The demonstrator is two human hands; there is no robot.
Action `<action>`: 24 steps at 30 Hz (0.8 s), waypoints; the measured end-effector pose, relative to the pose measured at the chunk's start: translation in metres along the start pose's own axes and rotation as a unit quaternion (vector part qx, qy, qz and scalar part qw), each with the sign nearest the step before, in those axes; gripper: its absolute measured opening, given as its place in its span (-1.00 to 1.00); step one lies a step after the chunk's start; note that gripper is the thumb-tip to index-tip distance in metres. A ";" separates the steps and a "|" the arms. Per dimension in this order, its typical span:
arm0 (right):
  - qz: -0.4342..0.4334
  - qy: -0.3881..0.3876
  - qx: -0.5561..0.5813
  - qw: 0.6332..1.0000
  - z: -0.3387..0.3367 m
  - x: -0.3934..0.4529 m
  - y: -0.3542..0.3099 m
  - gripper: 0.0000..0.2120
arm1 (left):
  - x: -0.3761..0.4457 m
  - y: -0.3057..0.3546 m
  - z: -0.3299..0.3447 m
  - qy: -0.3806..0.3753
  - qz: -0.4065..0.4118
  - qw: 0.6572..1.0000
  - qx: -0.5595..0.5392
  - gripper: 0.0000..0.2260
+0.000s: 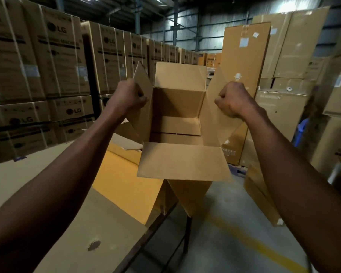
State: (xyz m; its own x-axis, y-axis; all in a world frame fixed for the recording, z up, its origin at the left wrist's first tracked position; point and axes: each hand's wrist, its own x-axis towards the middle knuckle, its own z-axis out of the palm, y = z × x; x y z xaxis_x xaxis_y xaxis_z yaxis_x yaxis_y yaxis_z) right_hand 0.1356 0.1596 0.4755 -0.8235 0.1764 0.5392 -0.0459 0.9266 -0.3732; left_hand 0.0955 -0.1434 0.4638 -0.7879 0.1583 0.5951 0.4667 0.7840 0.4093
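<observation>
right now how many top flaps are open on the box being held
4 on the box: left flap in the left hand, right flap in the right hand, far flap upright, near flap folded toward the camera.

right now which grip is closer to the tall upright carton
Right. The right grip holds the open box by its right flap, just before the tall upright carton; the left grip holds the left flap, across the box.
</observation>
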 end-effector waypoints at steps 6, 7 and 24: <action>-0.031 -0.014 0.028 0.999 0.051 0.081 0.023 -0.79 | 0.061 -0.030 0.037 0.004 -0.016 0.999 0.032 -0.80; -0.041 -0.017 0.032 0.998 0.060 0.096 0.028 -0.79 | 0.070 -0.035 0.044 0.008 -0.024 0.999 0.039 -0.80; -0.214 -0.139 0.162 0.953 0.218 0.328 0.026 -0.82 | 0.171 -0.075 0.103 0.129 -0.194 0.962 0.145 -0.87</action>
State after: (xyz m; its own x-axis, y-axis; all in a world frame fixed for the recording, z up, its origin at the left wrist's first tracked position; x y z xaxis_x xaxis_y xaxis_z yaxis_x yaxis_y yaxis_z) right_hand -0.2595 0.1695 0.4780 -0.8059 -0.3306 0.4911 -0.5465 0.7345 -0.4023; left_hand -0.1156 -0.1132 0.4637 -0.7373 -0.3048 0.6029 -0.0044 0.8946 0.4469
